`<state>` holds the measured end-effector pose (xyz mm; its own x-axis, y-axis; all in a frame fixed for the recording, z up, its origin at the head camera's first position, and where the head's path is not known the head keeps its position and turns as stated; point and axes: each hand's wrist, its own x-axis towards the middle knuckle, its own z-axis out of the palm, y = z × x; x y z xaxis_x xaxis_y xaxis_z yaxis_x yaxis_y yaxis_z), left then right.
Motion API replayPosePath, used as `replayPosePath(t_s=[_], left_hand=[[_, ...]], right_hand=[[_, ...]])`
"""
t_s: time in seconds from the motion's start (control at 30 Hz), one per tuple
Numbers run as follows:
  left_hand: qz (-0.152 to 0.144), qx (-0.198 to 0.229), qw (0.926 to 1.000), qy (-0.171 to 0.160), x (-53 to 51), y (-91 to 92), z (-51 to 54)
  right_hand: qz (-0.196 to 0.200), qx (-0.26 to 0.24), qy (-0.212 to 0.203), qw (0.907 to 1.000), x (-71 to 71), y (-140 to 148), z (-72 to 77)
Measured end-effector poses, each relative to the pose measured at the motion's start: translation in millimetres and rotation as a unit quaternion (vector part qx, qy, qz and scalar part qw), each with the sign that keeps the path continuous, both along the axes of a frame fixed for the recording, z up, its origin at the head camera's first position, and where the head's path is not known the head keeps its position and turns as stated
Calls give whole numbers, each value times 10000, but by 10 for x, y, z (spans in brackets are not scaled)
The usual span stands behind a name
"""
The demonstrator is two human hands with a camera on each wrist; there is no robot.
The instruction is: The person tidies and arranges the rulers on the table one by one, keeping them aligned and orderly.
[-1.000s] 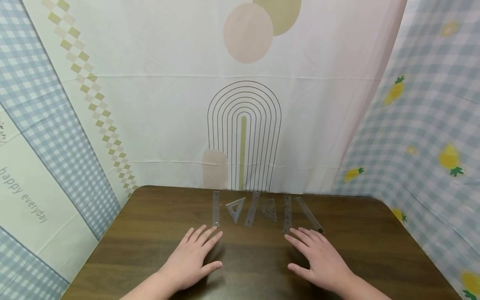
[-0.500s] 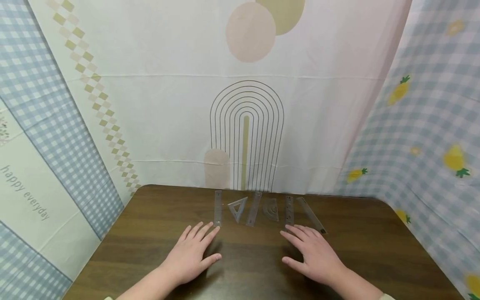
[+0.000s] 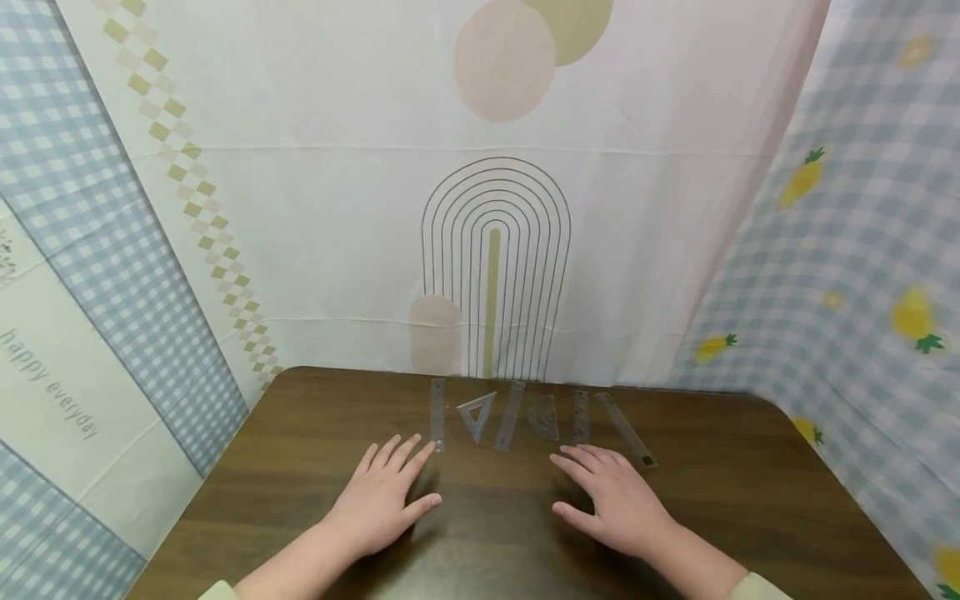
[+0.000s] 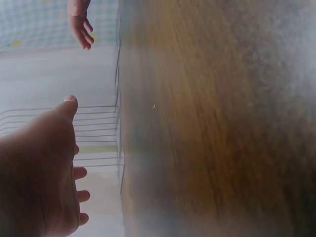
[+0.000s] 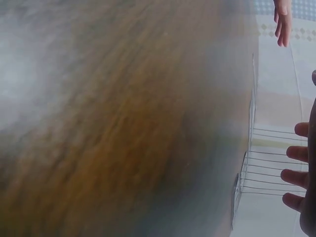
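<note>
Far off past the left hand's outer side hangs a blue-checked cloth (image 3: 127, 250) printed with "happy everyday". Nearer, a pale left sleeve (image 3: 219, 591) ends behind the left hand (image 3: 378, 500). Its fingers are apart, loosely fanned with the thumb out to the side, and grip nothing; the wrist view has the hand raised over the brown wooden surface (image 3: 487, 533).

From the head view, the first ruler (image 3: 437, 408) lies straight beyond the left index finger, whose tip comes right up to its near end. Beyond those fingers and to their right is the clear set square (image 3: 482, 412), then the slanting second ruler (image 3: 509, 417), between the two hands and farther out than both thumbs. The protractor (image 3: 544, 418) sits just past the right fingertips, a little to their left. The third ruler (image 3: 581, 417) points away from the right fingers, which cover its near end from up here.

The right hand (image 3: 618, 504) is also raised, holding nothing: thumb well apart, fingers side by side with small gaps. Beyond it, to the right, slants the fourth ruler (image 3: 626, 430), its dark-patched near end beside the outer fingers. Farthest right, well away from them, hangs a pineapple-printed cloth (image 3: 862, 233).
</note>
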<state>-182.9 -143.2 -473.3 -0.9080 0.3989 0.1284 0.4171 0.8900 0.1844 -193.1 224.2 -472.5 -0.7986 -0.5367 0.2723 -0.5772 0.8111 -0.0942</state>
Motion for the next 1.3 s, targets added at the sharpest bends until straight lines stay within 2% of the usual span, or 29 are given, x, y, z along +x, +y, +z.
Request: replayPosePath(t_s=[0.1, 0.43, 1.0, 1.3], left_hand=[[37, -33, 10000, -48, -11, 6, 25], [112, 128, 9999, -6, -39, -39, -14], [306, 5, 9991, -287, -97, -8, 36], [409, -107, 9988, -252, -180, -32, -1]], right_hand=[[-6, -24, 9, 10000, -11, -23, 11], [86, 30, -173, 9998, -133, -181, 41], [66, 26, -171, 9998, -378, -380, 60], [49, 2, -290, 9996, -538, -463, 29]])
